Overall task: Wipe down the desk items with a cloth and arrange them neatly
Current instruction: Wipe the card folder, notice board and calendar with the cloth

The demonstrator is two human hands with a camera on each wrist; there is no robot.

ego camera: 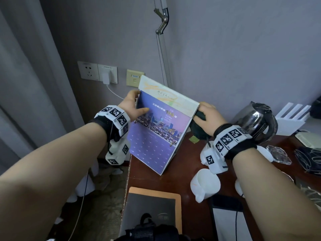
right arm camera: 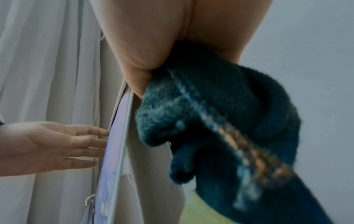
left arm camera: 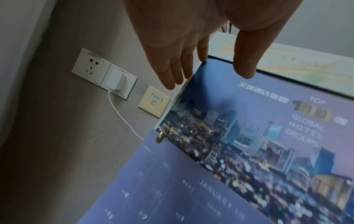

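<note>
Here the tilted calendar stands on the counter, the left hand pinching its left edge with nearly straight fingers, while the right hand clutches a dark cloth against its right edge.

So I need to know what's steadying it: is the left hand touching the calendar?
Touching. The left wrist view shows the left hand with fingertips on the edge of the calendar, thumb over its front.
</note>
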